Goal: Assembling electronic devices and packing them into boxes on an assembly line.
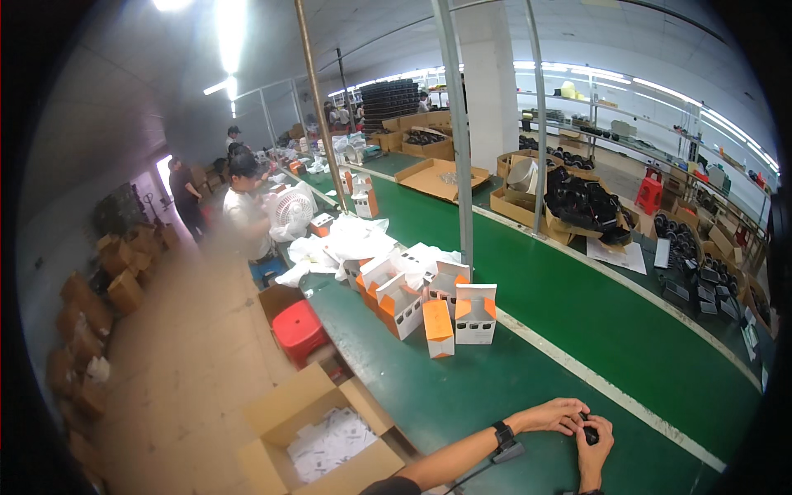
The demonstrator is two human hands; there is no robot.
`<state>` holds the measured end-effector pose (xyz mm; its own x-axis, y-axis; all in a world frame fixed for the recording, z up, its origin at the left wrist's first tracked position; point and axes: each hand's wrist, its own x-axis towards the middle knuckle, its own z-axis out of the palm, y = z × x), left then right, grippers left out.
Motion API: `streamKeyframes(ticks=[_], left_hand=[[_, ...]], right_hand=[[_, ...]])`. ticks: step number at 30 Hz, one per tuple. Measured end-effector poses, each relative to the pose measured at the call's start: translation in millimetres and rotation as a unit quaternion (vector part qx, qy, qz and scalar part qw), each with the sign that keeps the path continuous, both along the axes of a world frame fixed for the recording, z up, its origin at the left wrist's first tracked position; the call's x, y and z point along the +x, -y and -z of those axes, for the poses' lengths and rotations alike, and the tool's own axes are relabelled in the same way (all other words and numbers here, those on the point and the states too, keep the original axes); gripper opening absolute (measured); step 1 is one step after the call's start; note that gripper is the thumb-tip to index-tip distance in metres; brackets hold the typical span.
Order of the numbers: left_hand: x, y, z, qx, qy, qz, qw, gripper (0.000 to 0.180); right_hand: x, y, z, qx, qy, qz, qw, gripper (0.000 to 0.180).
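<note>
Black part (591, 436), small, sits between both hands above the near end of the green desk (462, 396); exact kind too small to tell. Right hand (597, 450) has its grip closed around the part; left hand (558, 415) has its grip pinched at the part's upper end, fingertips meeting right beside the right thumb. Finer contact hidden by fingers.

Step in hand looks like two-handed handling of the part. To do it well: right hand steady as the holder, left fingertips doing the fine work, light pressure, part low over the desk so a slip lands on it. Cable (470, 478) by the left wrist should stay out from under the forearm; the watch (502, 433) should not knock the desk.

Edges: pale strip (602, 394) runs just past the hands, green belt (569, 301) beyond it, so reach that way is best kept short. Desk's left edge drops off to a carton (375, 404) of white slips (332, 444) and a red stool (299, 330). Room for moving: desk surface between hands and the open boxes (477, 330), orange box (438, 330) in front. Post (462, 165) rises behind them, well apart from the hands.
</note>
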<state>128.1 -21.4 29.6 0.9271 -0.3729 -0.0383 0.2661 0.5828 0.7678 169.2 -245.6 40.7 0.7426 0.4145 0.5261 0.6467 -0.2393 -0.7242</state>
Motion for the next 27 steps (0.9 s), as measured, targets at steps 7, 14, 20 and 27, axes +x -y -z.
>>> streamKeyframes(ticks=[7, 14, 20, 27], left_hand=[[-2.5, -4.5, -0.4, 0.006, -0.018, -0.002, 1.0, 0.04], [-1.8, -4.6, -12.3, 0.013, 0.001, 0.007, 1.0, 0.039], [-1.8, -3.3, -9.4, 0.017, 0.004, 0.008, 1.0, 0.042], [-5.2, -4.4, -9.9, 0.03, 0.0, 0.011, 0.999, 0.043]], right_hand=[[-5.4, -4.2, -3.9, 0.033, -0.024, 0.019, 0.999, 0.019], [-3.9, -3.9, -12.6, 0.046, -0.063, 0.038, 0.996, 0.016], [-7.0, -2.8, -17.2, 0.044, -0.058, 0.03, 0.997, 0.015], [-10.5, -5.4, -19.1, 0.057, -0.054, 0.026, 0.997, 0.014]])
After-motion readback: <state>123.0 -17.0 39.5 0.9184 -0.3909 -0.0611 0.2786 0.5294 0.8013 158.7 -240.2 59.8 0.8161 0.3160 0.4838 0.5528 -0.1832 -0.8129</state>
